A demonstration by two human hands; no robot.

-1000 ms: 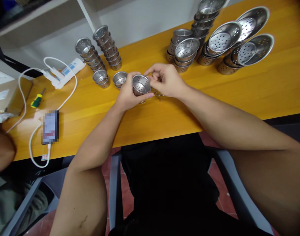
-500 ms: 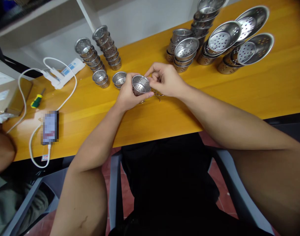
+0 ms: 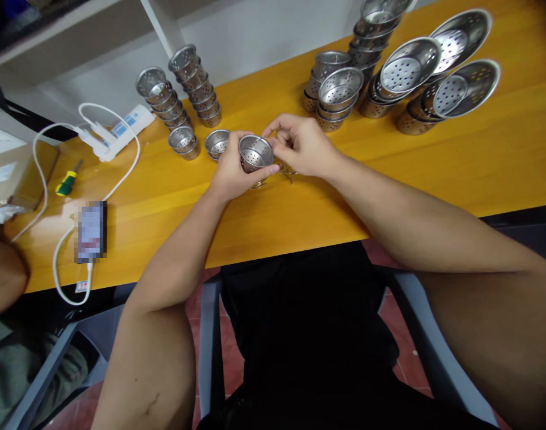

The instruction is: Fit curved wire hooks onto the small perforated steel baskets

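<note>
My left hand (image 3: pixel 232 169) is wrapped round a small perforated metal cup (image 3: pixel 255 153), its open mouth tilted up towards me. At the cup's right rim, my right hand (image 3: pixel 298 143) pinches with thumb and index finger; whatever lies between the fingertips is too small to make out. Thin bent wire pieces (image 3: pixel 287 172) lie on the table under the hands, partly covered by them. Just left of my left hand stands another perforated cup (image 3: pixel 217 143), and beside it a short stack of cups (image 3: pixel 184 143).
Taller cup stacks (image 3: pixel 195 86) stand at the back left; wider stacked cups (image 3: pixel 340 89) fill the back right. On the left are a power strip (image 3: pixel 127 128), white cables, a screwdriver (image 3: pixel 67 183), a phone (image 3: pixel 91 233) and a cardboard box (image 3: pixel 17 176). Another person's arm (image 3: pixel 4 269) shows at the left edge.
The hands and the cup have barely moved; the cup sits very slightly higher and further left. The right fingers stay at its rim.
</note>
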